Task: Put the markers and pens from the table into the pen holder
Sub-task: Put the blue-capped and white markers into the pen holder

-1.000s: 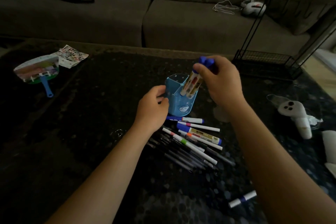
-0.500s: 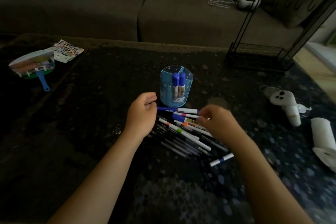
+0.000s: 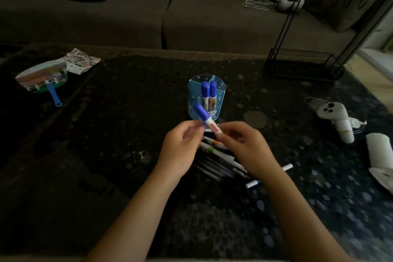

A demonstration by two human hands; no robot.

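**Blue-capped marker held above the pile, in front of the holder**

Pinches a blue-capped marker (image 3: 205, 116) by its white labelled barrel between the fingertips of the right hand (image 3: 246, 147), cap tilted up toward 11 o'clock. Meets the same barrel just below the cap with the curled fingers of the left hand (image 3: 180, 149); cannot tell whether gripping or only touching. Hovers over the pile of pens and markers (image 3: 217, 161), with the pen holder (image 3: 221, 100) at 12 o'clock from the hands, just behind the raised cap.

Blue, translucent and round, split into compartments. Holds two markers (image 3: 209, 91) upright, blue caps up, side by side in a near compartment.

At 5 o'clock from the hands, a loose marker (image 3: 252, 184) partly under the right forearm.

All on a dark speckled table (image 3: 127, 112). At 10 o'clock, a hand fan (image 3: 42, 76); at 2 o'clock, a black wire rack (image 3: 302, 64); at 3 o'clock, a white controller (image 3: 336, 117). Beyond, at 12 o'clock, a grey sofa (image 3: 212, 17).
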